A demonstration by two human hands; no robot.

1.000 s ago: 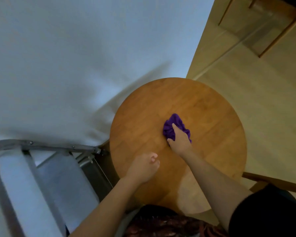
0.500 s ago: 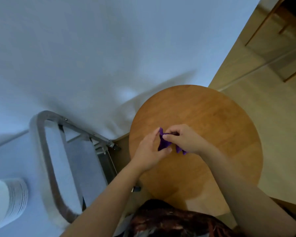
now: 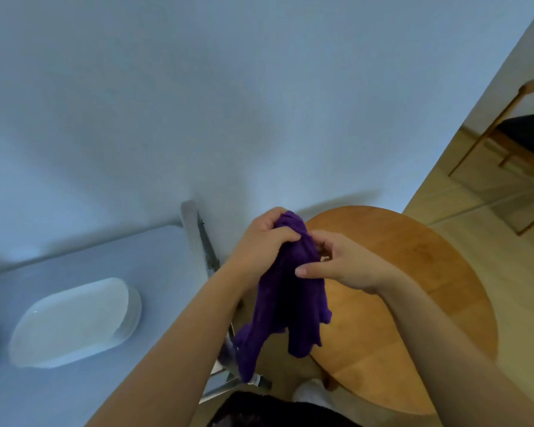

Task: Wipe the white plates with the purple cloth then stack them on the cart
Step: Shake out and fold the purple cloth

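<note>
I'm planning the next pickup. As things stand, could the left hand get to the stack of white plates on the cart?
Probably not yet: the left hand grips the purple cloth. Nothing shows between it and the plates on the cart, so the way looks free once it lets go.

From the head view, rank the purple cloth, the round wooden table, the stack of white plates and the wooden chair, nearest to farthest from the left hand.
1. purple cloth: gripped by the left hand, hanging down from it.
2. round wooden table: just right of the hands, below them.
3. stack of white plates: off to the left on the pale surface.
4. wooden chair: far upper right, across the floor.
</note>
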